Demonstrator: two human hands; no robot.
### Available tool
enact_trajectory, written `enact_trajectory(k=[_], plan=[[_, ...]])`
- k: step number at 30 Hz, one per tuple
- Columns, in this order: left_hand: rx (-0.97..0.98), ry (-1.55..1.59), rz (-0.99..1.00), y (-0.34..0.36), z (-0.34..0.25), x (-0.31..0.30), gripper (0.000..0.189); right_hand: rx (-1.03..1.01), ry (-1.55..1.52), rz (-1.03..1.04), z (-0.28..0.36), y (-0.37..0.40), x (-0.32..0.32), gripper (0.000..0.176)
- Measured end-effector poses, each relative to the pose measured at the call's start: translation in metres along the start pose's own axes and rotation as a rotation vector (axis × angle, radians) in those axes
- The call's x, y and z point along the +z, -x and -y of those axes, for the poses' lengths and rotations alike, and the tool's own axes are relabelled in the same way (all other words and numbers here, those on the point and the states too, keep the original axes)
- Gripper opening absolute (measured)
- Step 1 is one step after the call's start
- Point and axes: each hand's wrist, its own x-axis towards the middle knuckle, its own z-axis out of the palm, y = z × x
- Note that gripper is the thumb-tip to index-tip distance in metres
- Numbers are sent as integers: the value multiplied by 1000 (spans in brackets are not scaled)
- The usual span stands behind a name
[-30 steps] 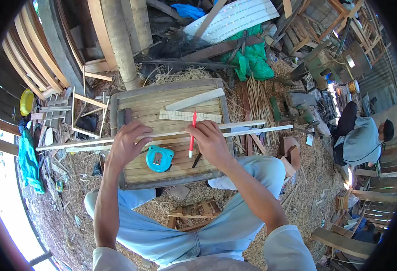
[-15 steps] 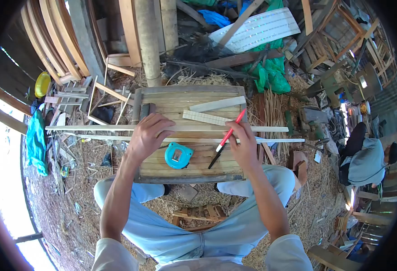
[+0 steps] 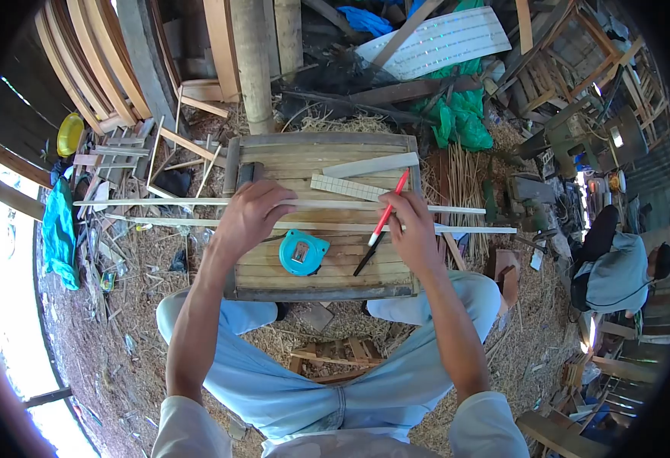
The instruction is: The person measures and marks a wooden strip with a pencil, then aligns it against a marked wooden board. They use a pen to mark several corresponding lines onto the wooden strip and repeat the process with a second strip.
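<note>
Two long thin wooden strips [image 3: 457,208] lie side by side across a low slatted wooden table [image 3: 320,153]. My left hand [image 3: 249,215] presses down on both strips near the table's left side. My right hand [image 3: 410,229] holds a red pencil [image 3: 391,204] tilted up to the right, and rests on the nearer strip [image 3: 480,229]. A teal tape measure [image 3: 301,253] sits on the table between my hands. A dark pencil-like tool [image 3: 364,262] lies just left of my right hand. A short marked ruler strip [image 3: 346,187] and a flat board [image 3: 369,165] lie farther back.
Straw and wood scraps cover the ground. A thick post [image 3: 252,61] stands behind the table, curved boards [image 3: 83,69] lean at left, green sheeting [image 3: 457,114] lies at back right. Another person [image 3: 617,267] sits at right. My knees [image 3: 457,298] flank the table.
The pencil went from upright over the strips to tilted up-right. My left hand stays pressing the strips. The view shifted, and the strips lie slightly differently.
</note>
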Motion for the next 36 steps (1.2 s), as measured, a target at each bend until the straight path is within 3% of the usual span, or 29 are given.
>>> enact_trajectory(k=[7, 12, 17, 22, 26, 28, 29, 31, 32, 33, 36], plan=[[74, -225, -81, -18, 35, 41, 31, 196, 38, -21, -56, 10, 1, 41], [67, -193, -174, -26, 33, 58, 35, 132, 183, 3, -77, 4, 0, 42], [16, -164, -58, -24, 45, 64, 42, 17, 266, 14, -101, -12, -6, 39], [17, -215, -52, -19, 46, 53, 39, 23, 318, 53, -82, -10, -7, 34], [-40, -232, -31, -18, 55, 34, 36, 177, 128, 68, -44, 5, 4, 28], [-105, -131, -27, -17, 59, 16, 35, 107, -178, 270, -25, 14, 17, 30], [-80, -127, -68, -17, 59, 4, 30, 109, -187, 279, -14, 18, 26, 30], [-184, -23, -101, -8, 49, -19, 28, -137, 23, 291, 11, 18, 38, 35], [-278, 82, -139, -2, 51, -26, 27, -133, 12, 295, 9, 17, 46, 35], [-202, 63, -183, 3, 55, -29, 26, -124, 25, 331, 7, 15, 53, 38], [-267, 40, -119, 18, 59, -33, 22, -74, -3, 369, 4, 8, 60, 46]])
